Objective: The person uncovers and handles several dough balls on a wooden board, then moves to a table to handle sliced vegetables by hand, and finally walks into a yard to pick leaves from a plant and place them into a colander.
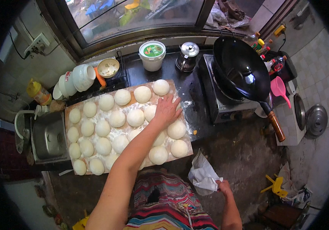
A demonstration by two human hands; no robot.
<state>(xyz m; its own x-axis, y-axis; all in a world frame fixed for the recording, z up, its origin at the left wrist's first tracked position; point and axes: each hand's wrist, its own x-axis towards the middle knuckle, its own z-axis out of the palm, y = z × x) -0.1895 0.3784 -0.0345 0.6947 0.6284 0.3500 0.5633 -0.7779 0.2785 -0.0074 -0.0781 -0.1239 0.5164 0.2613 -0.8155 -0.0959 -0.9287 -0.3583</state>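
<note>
Rows of round white dough balls (135,118) lie on a floured wooden board (186,143). My left hand (167,110) rests palm down, fingers spread, over a dough ball near the board's right side; that ball is mostly covered. My left forearm hides parts of several others. Low at the right, in front of the counter edge, my right hand (224,186) grips a crumpled, thin white cloth or bag (203,174) by one corner. Its material cannot be told for certain. It hangs beside my striped clothing, apart from the board.
Left of the board is a steel sink (49,136). Stacked bowls (77,79), a lidded white tub (152,56) and a metal pot (188,56) stand behind. At right, a black wok (240,67) sits on a gas stove (224,110), its wooden handle (276,126) jutting past the counter.
</note>
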